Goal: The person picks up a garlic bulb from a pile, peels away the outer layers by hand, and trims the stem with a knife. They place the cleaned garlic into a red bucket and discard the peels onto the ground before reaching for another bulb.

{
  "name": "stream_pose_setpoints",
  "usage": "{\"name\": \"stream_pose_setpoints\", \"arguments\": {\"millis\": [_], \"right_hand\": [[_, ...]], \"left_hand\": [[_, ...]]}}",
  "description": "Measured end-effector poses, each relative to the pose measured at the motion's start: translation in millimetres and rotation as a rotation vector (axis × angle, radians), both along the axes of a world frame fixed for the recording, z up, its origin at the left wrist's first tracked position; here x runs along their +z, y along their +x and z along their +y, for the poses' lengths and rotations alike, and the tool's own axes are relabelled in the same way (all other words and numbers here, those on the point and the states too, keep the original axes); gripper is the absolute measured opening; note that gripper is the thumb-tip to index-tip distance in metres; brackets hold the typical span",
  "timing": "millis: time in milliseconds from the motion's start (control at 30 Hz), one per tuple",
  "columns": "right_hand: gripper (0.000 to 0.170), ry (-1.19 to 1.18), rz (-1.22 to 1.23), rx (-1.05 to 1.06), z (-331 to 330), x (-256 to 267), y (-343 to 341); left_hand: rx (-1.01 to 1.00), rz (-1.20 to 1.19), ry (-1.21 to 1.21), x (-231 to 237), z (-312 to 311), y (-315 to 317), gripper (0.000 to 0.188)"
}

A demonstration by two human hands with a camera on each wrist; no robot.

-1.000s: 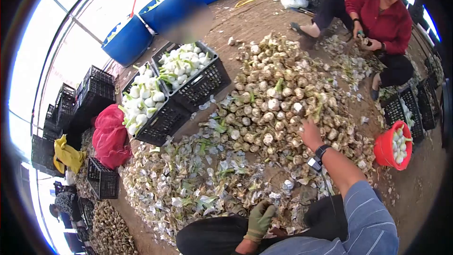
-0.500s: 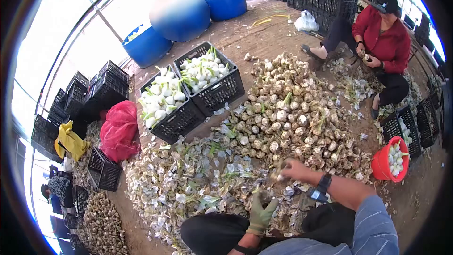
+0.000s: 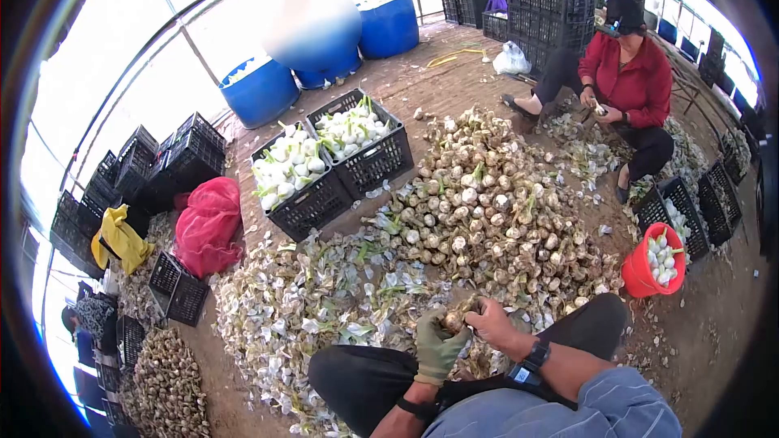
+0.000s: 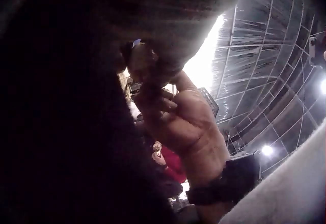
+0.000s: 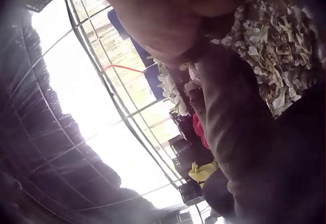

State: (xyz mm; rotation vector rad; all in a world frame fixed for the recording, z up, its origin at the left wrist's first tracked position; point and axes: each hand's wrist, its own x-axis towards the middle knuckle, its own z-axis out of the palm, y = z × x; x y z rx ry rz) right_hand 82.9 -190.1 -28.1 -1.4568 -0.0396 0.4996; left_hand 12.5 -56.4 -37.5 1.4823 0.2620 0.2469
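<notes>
In the head view, a brownish, unpeeled garlic bulb (image 3: 452,322) is between my two hands, low over the lap. My left hand (image 3: 439,349), in a green work glove, grips the bulb from the left. From the other side my bare right hand (image 3: 497,329) pinches it with the fingertips. The heap of unpeeled garlic (image 3: 495,211) rises just beyond the hands. Loose skins (image 3: 324,308) spread in front and to the left. Dark blur fills much of the left wrist view, where the right hand (image 4: 193,122) shows. The gloved left hand (image 5: 229,107) appears in the right wrist view.
Black crates (image 3: 373,158) of trimmed white garlic stand beyond the skins. To the right is a red bucket (image 3: 637,268) with white bulbs. Blue tubs (image 3: 264,97) line the back, and another person (image 3: 629,85) in red sits across the heap. A pink net sack (image 3: 209,227) lies left.
My right hand has come back from the garlic heap with a bulb and met the gloved left hand over the lap. The left hand has closed around the bulb.
</notes>
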Motion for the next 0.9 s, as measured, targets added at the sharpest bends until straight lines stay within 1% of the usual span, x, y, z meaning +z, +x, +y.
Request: {"name": "stream_pose_setpoints", "arguments": {"millis": [33,67,100,167,200,267,300,400,433,533,567,600,633,667,700,733,767,867,900], "right_hand": [[0.033,0.017,0.018,-0.001,-1.9,-10.5,-3.7],[0.04,0.036,0.035,-0.006,-3.7,-30.3,-5.9],[0.047,0.058,0.053,-0.013,-3.3,-31.8,-7.1],[0.044,0.05,0.067,-0.007,-7.9,-35.0,-11.6],[0.043,0.047,0.078,-0.006,-9.3,-30.3,-15.9],[0.036,0.032,0.007,0.055,-14.4,-1.2,-17.5],[0.033,0.026,-0.027,0.083,-17.1,6.4,-17.1],[0.016,0.051,-0.044,0.096,-20.5,-5.6,-14.9],[0.015,0.062,0.043,0.107,-20.1,-8.2,-14.4],[0.022,0.018,0.117,0.147,-24.8,-4.8,-10.0],[0.025,0.139,0.039,0.013,-19.0,-9.5,-13.4],[0.025,0.179,-0.007,0.019,-17.8,-1.6,-10.8],[0.025,0.03,-0.078,0.056,-23.6,8.0,-8.2],[0.025,-0.119,-0.149,0.1,-28.6,25.8,-5.4],[0.024,-0.034,-0.112,0.116,-28.4,20.7,-5.4],[0.023,0.051,-0.08,0.129,-26.7,12.6,-6.1],[0.023,-0.027,-0.136,0.153,-26.7,5.2,-5.8],[0.024,0.018,-0.171,0.159,-25.3,1.9,-5.7],[0.026,0.151,-0.074,0.097,-18.8,1.5,-9.0]], "left_hand": [[0.001,-0.065,0.137,4.3,0.3,-3.2,0.052],[-0.016,-0.092,0.152,4.9,-0.1,-5.3,0.051],[-0.032,-0.12,0.167,5.7,-0.4,-7.3,0.051],[-0.094,-0.093,-0.05,-0.6,-1.0,-10.0,0.05],[-0.095,-0.064,-0.113,5.1,-1.0,-9.1,0.05],[-0.101,0.003,-0.233,22.3,-1.9,-6.9,0.05],[-0.078,0.013,-0.212,23.0,-3.9,-7.9,0.05],[-0.148,0.031,-0.303,19.3,1.6,-8.0,0.05],[-0.164,0.046,-0.276,16.7,2.6,-6.2,0.049],[-0.186,0.105,-0.23,-1.7,10.4,-3.7,0.044],[-0.184,0.135,-0.237,-10.8,16.1,-0.3,0.042],[-0.178,0.169,-0.248,-14.5,18.5,0.3,0.039],[-0.184,0.212,-0.337,-19.9,18.5,-0.6,0.037],[-0.206,0.201,-0.363,-14.3,17.2,-1.1,0.038],[-0.228,0.192,-0.39,-1.5,13.9,0.4,0.038],[-0.17,0.246,-0.693,14.4,10.5,-2.1,0.038],[-0.208,0.291,-0.68,25.9,12.3,-1.9,0.039],[-0.185,0.311,-0.746,32.4,15.2,-3.4,0.038],[-0.22,0.295,-0.764,27.8,21.1,-2.0,0.039]]}}
